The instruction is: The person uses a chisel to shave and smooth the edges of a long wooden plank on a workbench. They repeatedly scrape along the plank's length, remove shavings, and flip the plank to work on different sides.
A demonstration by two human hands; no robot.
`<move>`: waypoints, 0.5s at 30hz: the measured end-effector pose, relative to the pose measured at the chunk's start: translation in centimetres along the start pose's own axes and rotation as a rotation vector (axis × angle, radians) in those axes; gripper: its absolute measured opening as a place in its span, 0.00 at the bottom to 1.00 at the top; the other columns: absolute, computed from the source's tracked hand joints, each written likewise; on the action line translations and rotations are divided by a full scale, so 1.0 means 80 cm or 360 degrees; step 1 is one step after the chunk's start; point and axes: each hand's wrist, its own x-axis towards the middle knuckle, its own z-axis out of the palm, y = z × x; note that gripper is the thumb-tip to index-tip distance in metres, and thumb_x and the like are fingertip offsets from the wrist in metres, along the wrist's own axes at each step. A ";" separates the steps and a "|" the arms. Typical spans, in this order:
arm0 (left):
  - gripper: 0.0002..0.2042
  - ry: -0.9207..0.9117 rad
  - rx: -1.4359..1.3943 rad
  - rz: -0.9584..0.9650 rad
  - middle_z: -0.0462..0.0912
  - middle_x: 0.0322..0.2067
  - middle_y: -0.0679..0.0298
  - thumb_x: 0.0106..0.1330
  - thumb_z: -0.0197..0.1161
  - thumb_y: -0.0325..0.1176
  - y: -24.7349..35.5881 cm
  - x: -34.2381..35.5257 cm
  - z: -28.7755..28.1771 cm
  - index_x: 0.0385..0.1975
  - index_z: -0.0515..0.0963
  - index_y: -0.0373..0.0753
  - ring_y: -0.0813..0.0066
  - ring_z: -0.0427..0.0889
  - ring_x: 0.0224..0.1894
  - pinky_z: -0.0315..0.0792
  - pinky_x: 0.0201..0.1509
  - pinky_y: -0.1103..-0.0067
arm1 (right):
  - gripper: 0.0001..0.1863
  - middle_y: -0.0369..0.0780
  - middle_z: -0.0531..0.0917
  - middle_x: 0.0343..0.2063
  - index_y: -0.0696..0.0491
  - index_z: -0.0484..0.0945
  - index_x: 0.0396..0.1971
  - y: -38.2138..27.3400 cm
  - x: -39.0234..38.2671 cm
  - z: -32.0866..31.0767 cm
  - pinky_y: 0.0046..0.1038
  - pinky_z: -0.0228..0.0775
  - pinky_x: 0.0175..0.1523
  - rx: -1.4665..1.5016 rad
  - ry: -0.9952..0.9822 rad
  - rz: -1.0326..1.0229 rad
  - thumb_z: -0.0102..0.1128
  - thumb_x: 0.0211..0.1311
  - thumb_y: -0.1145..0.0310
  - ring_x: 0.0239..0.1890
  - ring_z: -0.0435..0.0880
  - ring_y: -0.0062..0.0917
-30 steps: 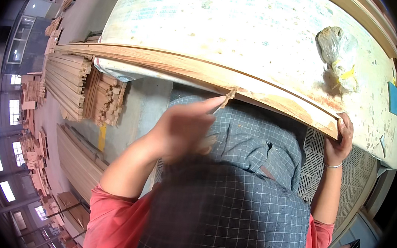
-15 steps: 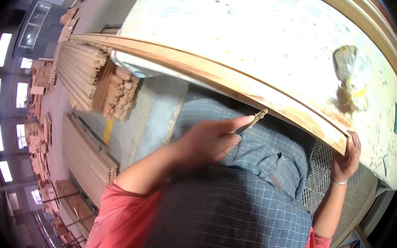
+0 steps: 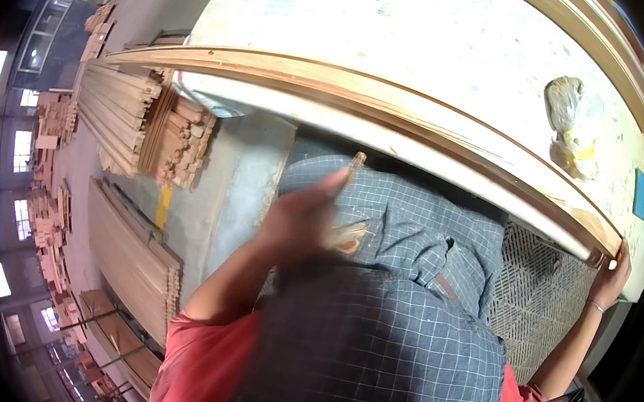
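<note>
A long pale wooden strip (image 3: pixel 303 69) lies along the near edge of the white-topped bench (image 3: pixel 429 27). Its right end is gripped by my right hand (image 3: pixel 613 274), fingers closed around it. Closed and partly blurred, my left hand (image 3: pixel 301 218) is in front of my checked apron (image 3: pixel 402 330), apart from the strip. A thin putty-knife-like tool (image 3: pixel 357 161) with a tan tip sticks up from its fingers. Below those fingers shows a pale, brown-marked piece (image 3: pixel 349 236); whether the hand holds it too I cannot tell. On the bench sits a clear plastic bag (image 3: pixel 564 103) with greyish-tan stuff inside.
A blue block (image 3: pixel 640 194) is at the bench's right edge. More long wood strips (image 3: pixel 611 42) run along the far side. Stacked timber (image 3: pixel 115 114) and a pile of boards (image 3: pixel 133 253) stand on the floor to the left. A patterned mat (image 3: pixel 536 296) lies underfoot.
The wooden strip has shifted right and seems turned, with my right hand moving right and slightly down on its end. My left hand has drawn back to the left with the tool.
</note>
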 end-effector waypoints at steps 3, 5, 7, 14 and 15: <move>0.25 0.0289 -0.0237 -0.0031 0.69 0.20 0.70 0.70 0.49 0.21 0.007 0.009 0.000 0.68 0.64 0.39 0.84 0.68 0.19 0.66 0.23 0.84 | 0.34 0.38 0.73 0.63 0.44 0.72 0.62 -0.091 0.017 -0.055 0.34 0.67 0.65 -0.0580 -0.0317 -0.0083 0.58 0.53 0.85 0.62 0.73 0.36; 0.25 0.0479 -0.0495 -0.0079 0.69 0.20 0.69 0.71 0.47 0.22 0.008 0.024 0.000 0.69 0.62 0.36 0.84 0.68 0.19 0.66 0.23 0.85 | 0.34 0.40 0.74 0.61 0.46 0.73 0.61 -0.161 0.015 -0.077 0.37 0.67 0.66 -0.0153 -0.0229 -0.0155 0.61 0.51 0.84 0.61 0.73 0.37; 0.24 0.0662 -0.0741 0.0042 0.70 0.20 0.69 0.71 0.46 0.23 -0.020 0.048 0.006 0.68 0.62 0.35 0.84 0.68 0.21 0.66 0.24 0.85 | 0.35 0.40 0.74 0.61 0.46 0.72 0.61 -0.250 0.014 -0.084 0.39 0.66 0.65 0.0162 -0.0157 -0.0393 0.67 0.50 0.81 0.62 0.73 0.38; 0.24 0.1174 0.0232 0.0451 0.77 0.31 0.59 0.70 0.52 0.23 -0.011 0.114 -0.041 0.67 0.66 0.38 0.72 0.73 0.28 0.71 0.34 0.77 | 0.40 0.40 0.76 0.59 0.48 0.73 0.60 -0.423 0.065 -0.061 0.38 0.65 0.64 0.0695 -0.0201 -0.0649 0.76 0.39 0.73 0.59 0.74 0.39; 0.24 0.1201 0.0363 0.0443 0.79 0.34 0.52 0.69 0.54 0.24 -0.013 0.121 -0.046 0.66 0.67 0.38 0.60 0.78 0.32 0.73 0.39 0.71 | 0.41 0.40 0.76 0.58 0.49 0.72 0.60 -0.439 0.072 -0.061 0.37 0.66 0.62 0.0678 -0.0197 -0.0700 0.77 0.38 0.72 0.57 0.75 0.39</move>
